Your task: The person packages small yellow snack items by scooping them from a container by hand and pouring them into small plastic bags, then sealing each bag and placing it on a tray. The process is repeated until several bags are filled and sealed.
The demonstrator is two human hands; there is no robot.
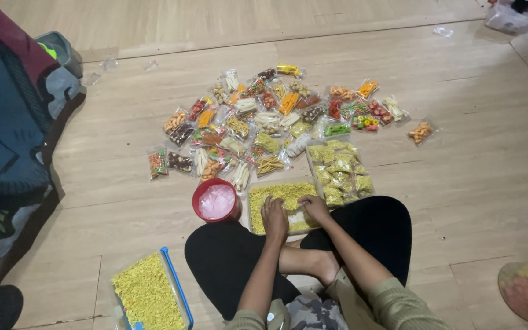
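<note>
Yellow snack pieces (279, 194) fill the flat tray (253, 215) on the floor before my crossed legs, right of the red tub (215, 200). My left hand (274, 219) lies flat on them, fingers loosely apart; my right hand (314, 208) also rests there, curled; I cannot tell if it pinches anything.

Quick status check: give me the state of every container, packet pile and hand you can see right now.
Left hand: palm down in the tray, fingers spread.
Right hand: in the tray, fingers curled on the snack.
Tray: open, partly filled with yellow snack.
Red tub: uncovered, clear bags inside.
Blue-rimmed box: lid off, full of yellow snack.
Yellow packets: filled, stacked together.
Mixed snack packets: filled, spread on the floor.
</note>
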